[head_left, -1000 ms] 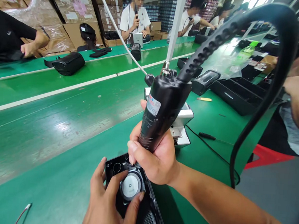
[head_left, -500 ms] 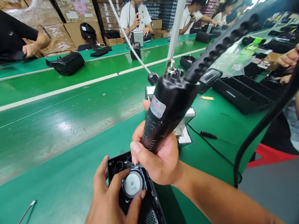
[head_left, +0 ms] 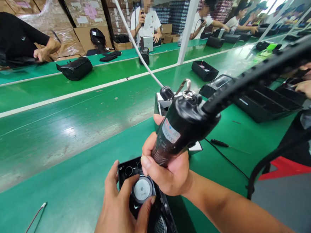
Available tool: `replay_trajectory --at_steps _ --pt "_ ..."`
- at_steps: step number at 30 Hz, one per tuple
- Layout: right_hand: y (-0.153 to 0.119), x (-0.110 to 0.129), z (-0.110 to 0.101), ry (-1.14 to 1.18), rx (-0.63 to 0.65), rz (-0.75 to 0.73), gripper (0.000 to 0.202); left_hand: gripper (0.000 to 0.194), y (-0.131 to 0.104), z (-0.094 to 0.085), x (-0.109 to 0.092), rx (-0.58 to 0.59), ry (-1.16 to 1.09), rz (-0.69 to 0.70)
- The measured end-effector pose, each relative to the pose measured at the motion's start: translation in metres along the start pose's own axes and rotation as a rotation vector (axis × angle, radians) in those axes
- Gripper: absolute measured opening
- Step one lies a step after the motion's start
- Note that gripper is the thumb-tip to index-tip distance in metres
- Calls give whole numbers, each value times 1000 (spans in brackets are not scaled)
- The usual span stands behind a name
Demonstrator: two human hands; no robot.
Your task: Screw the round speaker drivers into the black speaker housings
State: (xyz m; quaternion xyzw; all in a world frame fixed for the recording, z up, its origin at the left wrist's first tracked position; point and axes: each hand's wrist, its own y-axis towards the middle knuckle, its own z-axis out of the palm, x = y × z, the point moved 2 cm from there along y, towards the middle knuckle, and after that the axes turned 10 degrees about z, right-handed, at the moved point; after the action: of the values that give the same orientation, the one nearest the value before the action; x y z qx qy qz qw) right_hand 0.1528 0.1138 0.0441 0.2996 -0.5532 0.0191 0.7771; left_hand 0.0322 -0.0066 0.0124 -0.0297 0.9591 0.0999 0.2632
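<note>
My right hand (head_left: 169,169) is wrapped around a black electric screwdriver (head_left: 187,122), held slanted with its cabled top up. A metal ring and hook link that top to a white line. Its lower tip is hidden behind my fingers, over the upper part of a black speaker housing (head_left: 173,217). Inside the housing sits a round speaker driver (head_left: 142,189) with a silver back. My left hand (head_left: 124,206) grips the driver between thumb and index finger, while its other fingers lie along the housing's left edge. Below the driver, a mesh grille (head_left: 160,230) shows.
Behind the screwdriver stands a white-edged box (head_left: 159,102). A thin black screwdriver (head_left: 220,143) and a cable lie to the right. A red-and-white wire (head_left: 35,216) lies at lower left. Black housings (head_left: 252,105) sit near a co-worker's hand (head_left: 310,88). Other people work across the green conveyor (head_left: 73,107).
The view has shifted, so most things appear farther right. The electric screwdriver leans over more, and its thick cable hangs lower. My left hand keeps its grip on the driver.
</note>
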Motion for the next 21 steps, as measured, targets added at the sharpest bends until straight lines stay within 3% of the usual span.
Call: replay_trajectory --at_steps 6,14,17,21 --pt "0 -3 1 -88 9 -14 58 43 -1 1 0 23 -4 -54" --pt "0 -4 1 -146 0 -6 45 42 0 0 -4 38 -11 -76" --pt "2 -1 3 -141 4 18 40 44 -1 4 3 55 -46 -98" --pt "4 -5 9 -107 40 13 50 46 1 12 16 34 -110 -65"
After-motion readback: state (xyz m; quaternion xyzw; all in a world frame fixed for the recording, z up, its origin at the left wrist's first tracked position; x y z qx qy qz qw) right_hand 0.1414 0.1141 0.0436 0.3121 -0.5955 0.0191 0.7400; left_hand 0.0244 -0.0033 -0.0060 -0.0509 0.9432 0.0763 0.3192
